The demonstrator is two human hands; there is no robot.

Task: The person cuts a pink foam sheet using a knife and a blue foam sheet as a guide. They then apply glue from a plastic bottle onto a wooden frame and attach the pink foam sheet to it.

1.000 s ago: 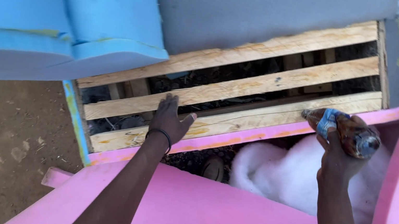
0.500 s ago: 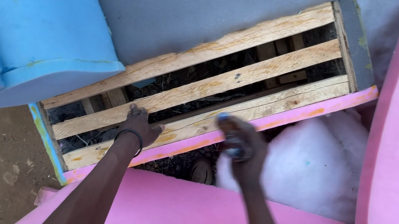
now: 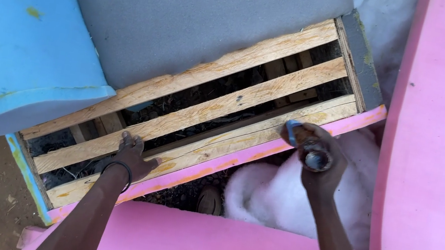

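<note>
The left hand (image 3: 132, 155) is lying spread flat on the wooden slat frame (image 3: 207, 111) at lower left; the right hand (image 3: 317, 160) is gripping a small bottle (image 3: 312, 153) above the frame's pink foam edge (image 3: 265, 152), right of centre.

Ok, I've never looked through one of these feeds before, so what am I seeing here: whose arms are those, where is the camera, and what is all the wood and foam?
The camera sits on a person's head and looks down, so both arms are that person's own. The left hand presses flat on a wooden slat frame lying on the ground. The right hand grips a small tool or container at the frame's near edge; what it is, I cannot tell. A pink foam strip runs along that edge. Around it lie grey foam, blue foam, large pink foam sheets and white fluffy wadding.
</note>
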